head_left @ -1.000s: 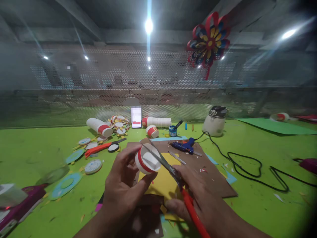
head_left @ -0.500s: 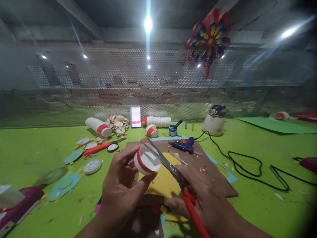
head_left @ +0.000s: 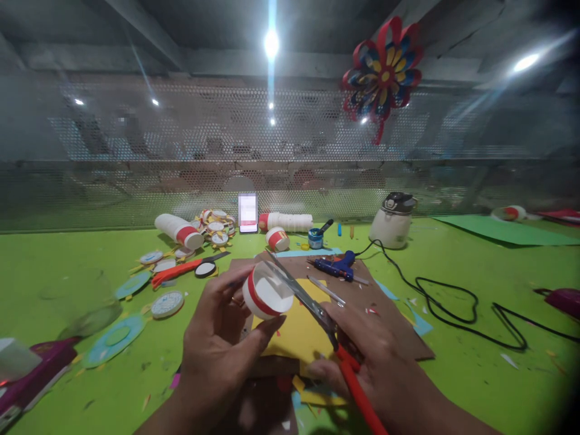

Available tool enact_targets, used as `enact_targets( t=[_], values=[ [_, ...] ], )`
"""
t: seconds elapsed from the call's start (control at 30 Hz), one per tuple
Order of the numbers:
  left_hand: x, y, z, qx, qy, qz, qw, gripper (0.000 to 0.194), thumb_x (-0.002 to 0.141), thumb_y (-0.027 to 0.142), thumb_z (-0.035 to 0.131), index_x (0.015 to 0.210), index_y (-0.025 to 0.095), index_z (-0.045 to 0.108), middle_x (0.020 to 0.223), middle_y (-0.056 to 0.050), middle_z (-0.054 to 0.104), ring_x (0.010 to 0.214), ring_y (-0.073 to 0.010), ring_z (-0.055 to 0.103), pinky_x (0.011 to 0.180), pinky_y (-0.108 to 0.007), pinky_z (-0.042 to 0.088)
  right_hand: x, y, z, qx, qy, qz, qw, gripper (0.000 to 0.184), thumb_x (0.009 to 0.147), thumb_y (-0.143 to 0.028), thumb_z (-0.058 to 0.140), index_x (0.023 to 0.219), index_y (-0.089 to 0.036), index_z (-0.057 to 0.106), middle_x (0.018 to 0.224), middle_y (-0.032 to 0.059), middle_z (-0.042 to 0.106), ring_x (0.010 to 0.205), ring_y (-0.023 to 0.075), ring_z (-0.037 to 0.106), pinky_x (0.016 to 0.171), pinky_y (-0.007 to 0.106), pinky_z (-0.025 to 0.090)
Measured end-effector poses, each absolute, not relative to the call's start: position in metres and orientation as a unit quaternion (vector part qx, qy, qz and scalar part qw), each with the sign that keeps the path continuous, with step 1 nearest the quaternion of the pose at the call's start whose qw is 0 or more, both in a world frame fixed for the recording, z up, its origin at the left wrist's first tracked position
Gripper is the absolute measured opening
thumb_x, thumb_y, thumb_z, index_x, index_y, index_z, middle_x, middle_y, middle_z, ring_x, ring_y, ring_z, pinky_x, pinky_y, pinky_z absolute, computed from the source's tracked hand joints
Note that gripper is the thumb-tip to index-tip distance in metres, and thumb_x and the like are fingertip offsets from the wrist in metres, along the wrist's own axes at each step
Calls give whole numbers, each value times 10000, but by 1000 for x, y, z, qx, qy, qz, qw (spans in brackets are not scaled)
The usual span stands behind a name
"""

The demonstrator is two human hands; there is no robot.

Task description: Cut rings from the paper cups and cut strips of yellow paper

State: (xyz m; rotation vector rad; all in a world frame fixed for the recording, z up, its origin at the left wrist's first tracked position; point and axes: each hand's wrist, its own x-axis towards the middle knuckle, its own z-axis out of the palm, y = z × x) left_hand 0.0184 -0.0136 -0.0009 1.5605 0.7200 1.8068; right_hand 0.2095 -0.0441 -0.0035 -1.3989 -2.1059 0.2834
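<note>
Far to the left of the left hand, a purple box [head_left: 49,364] sits on the green table [head_left: 462,386]; nearer that hand lie a light blue ring-like disc [head_left: 100,350] and a white disc [head_left: 167,304]; ahead of it and to its left are an orange-handled tool [head_left: 174,275], a black-rimmed disc [head_left: 205,269] and a lying stack of cups [head_left: 174,229].

The left hand [head_left: 215,338] is curled around a short paper cup [head_left: 267,297], thumb low on the side, fingers behind, the open mouth tilted toward the right hand; the cup is thus between the two hands, above a yellow sheet [head_left: 290,341] and a brown board [head_left: 394,323]; beyond it stand a phone [head_left: 248,211] and, to the right of that, a lone red-and-white cup [head_left: 277,239].

The right hand [head_left: 380,350] grips orange-handled scissors [head_left: 324,317], whose blades reach leftward across the cup's mouth; whether the edges bite the paper, I cannot tell; ahead of this hand lie a pen [head_left: 326,290] and a blue glue gun [head_left: 335,267], with its dark cable [head_left: 426,293] trailing off to the right.

The step in hand looks like trimming the cup at its rim; the next move would seem to call for a steady left hand, turning the cup slightly, and a controlled closing of the blades, clear of the fingers.
</note>
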Motion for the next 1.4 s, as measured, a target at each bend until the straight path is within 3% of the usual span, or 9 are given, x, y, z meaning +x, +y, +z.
enact_targets(
  t=[0.4, 0.6, 0.8, 1.07, 1.23, 1.4],
  values=[
    [16, -16, 0, 613, 258, 666, 337, 501, 690, 40, 703, 1108, 288, 584, 1118, -26, 667, 1018, -192, 651, 844, -275, 558, 212, -45, 4, -519, -796, 115, 291, 452, 790, -456, 615, 1157, -198, 564, 1089, 128, 648, 944, 300, 626, 756, 454, 532],
    [15, -17, 0, 607, 270, 663, 346, 497, 688, 52, 711, 1108, 287, 588, 1116, -28, 669, 1022, -200, 649, 838, -280, 562, 214, -44, 0, -499, -799, 89, 323, 450, 770, -445, 660, 1136, -195, 579, 1076, 125, 665, 947, 297, 635, 727, 406, 544],
    [13, -16, 0, 609, 258, 662, 352, 515, 689, 48, 714, 1112, 316, 596, 1089, -7, 684, 1009, -177, 653, 834, -240, 556, 216, -43, 2, -495, -804, 117, 308, 400, 804, -475, 609, 1102, -209, 590, 1031, 110, 661, 931, 286, 616, 791, 445, 515],
    [13, -17, 3, 587, 270, 666, 371, 465, 663, 81, 739, 1065, 286, 631, 1032, -24, 699, 956, -216, 670, 807, -310, 579, 215, -44, 6, -502, -802, 114, 303, 390, 793, -454, 618, 1094, -207, 593, 1006, 110, 660, 893, 285, 622, 754, 441, 519],
    [13, -18, 1, 585, 265, 661, 389, 478, 625, 112, 772, 1055, 274, 644, 1046, -44, 686, 943, -227, 669, 721, -278, 596, 213, -44, 7, -502, -799, 118, 310, 465, 780, -501, 627, 1143, -215, 571, 1060, 115, 642, 923, 289, 613, 776, 453, 514],
    [14, -23, 4, 560, 298, 652, 415, 461, 605, 120, 792, 1011, 294, 661, 999, -9, 687, 895, -180, 669, 740, -230, 577, 215, -45, 8, -495, -798, 140, 315, 425, 787, -505, 623, 1103, -223, 582, 1035, 101, 637, 925, 278, 602, 781, 429, 507]
  ],
)
